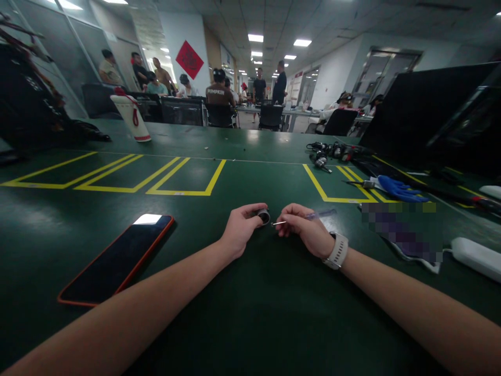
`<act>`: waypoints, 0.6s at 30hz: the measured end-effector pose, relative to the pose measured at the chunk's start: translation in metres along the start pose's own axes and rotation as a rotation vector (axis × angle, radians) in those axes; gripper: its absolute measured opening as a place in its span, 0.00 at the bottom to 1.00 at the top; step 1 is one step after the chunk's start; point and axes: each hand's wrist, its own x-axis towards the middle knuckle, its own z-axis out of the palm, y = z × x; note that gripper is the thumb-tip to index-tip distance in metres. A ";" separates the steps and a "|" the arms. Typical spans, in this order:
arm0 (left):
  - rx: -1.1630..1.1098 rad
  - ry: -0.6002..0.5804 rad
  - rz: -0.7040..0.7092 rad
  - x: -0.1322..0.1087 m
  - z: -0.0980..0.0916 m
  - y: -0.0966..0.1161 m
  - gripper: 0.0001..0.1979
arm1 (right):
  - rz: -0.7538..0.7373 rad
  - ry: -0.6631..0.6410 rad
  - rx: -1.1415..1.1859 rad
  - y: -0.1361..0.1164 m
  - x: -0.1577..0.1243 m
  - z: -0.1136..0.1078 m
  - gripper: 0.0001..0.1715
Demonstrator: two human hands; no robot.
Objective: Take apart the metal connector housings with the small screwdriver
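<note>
Near the middle of the green table (250,313), my left hand (238,232) pinches a small round grey metal part (264,216) with a dark hollow centre between thumb and fingers. My right hand (303,227), with a pale watch on its wrist, is closed around a small screwdriver (323,214) with a clear purplish handle. The thin metal shaft points left at the round part. Its tip is close to that part, with a slight gap between them. Some of the handle is hidden by the fingers.
A phone with an orange edge (117,261) lies left. Yellow tape outlines (180,192) mark the table. A white cup (133,120) stands behind. To the right are dark metal parts (321,156), a blue glove (399,189), a pixelated item (407,235) and a white power strip (477,256).
</note>
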 end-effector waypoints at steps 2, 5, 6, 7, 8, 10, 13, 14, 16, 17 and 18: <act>0.036 -0.007 0.007 0.000 0.000 0.001 0.18 | -0.086 0.016 -0.074 -0.001 -0.003 0.003 0.08; 0.067 -0.014 0.028 -0.001 0.000 0.001 0.19 | -0.233 0.060 -0.368 0.000 -0.008 0.008 0.04; 0.071 -0.017 0.035 -0.001 0.000 0.001 0.19 | -0.296 0.067 -0.476 0.001 -0.009 0.010 0.03; 0.074 -0.018 0.042 -0.001 0.000 0.001 0.19 | -0.359 0.059 -0.578 0.002 -0.010 0.011 0.02; 0.077 -0.019 0.048 -0.001 0.000 0.001 0.19 | -0.422 0.044 -0.665 0.003 -0.010 0.012 0.02; 0.078 -0.022 0.059 -0.002 0.000 0.001 0.19 | -0.520 0.009 -0.790 0.006 -0.011 0.012 0.04; 0.082 -0.024 0.074 -0.003 0.001 0.001 0.19 | -0.589 0.022 -0.895 0.009 -0.010 0.012 0.05; 0.088 -0.025 0.076 -0.004 0.002 0.002 0.19 | -0.593 0.036 -0.912 0.009 -0.009 0.012 0.06; 0.110 -0.030 0.077 -0.004 0.002 0.002 0.19 | -0.581 0.054 -0.937 0.010 -0.009 0.011 0.06; 0.122 -0.037 0.077 -0.004 0.002 0.002 0.19 | -0.575 0.056 -0.947 0.010 -0.009 0.011 0.06; 0.131 -0.046 0.080 -0.004 0.002 0.002 0.19 | -0.570 0.057 -0.954 0.010 -0.009 0.011 0.06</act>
